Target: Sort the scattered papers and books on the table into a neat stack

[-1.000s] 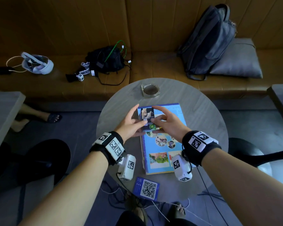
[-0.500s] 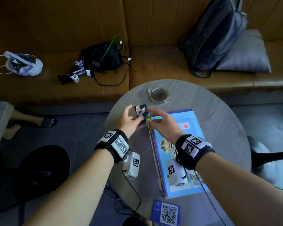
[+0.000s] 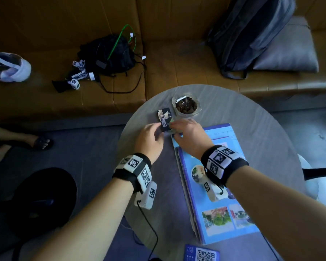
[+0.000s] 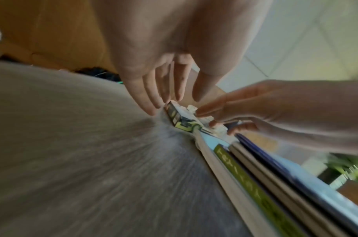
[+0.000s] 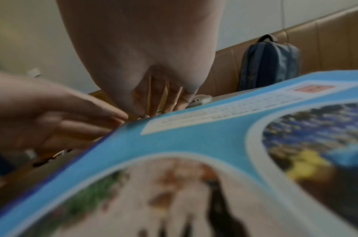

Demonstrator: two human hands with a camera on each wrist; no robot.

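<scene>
Small stack of cards (image 3: pixel 164 119) on round grey desk (image 3: pixel 252 132) just beyond blue book pile (image 3: pixel 215 185), left hand (image 3: pixel 150 140) grip relaxed with straight fingertips at cards' left edge, right hand (image 3: pixel 188 136) pinching their right side, glass dish (image 3: pixel 186 107) close behind.
</scene>
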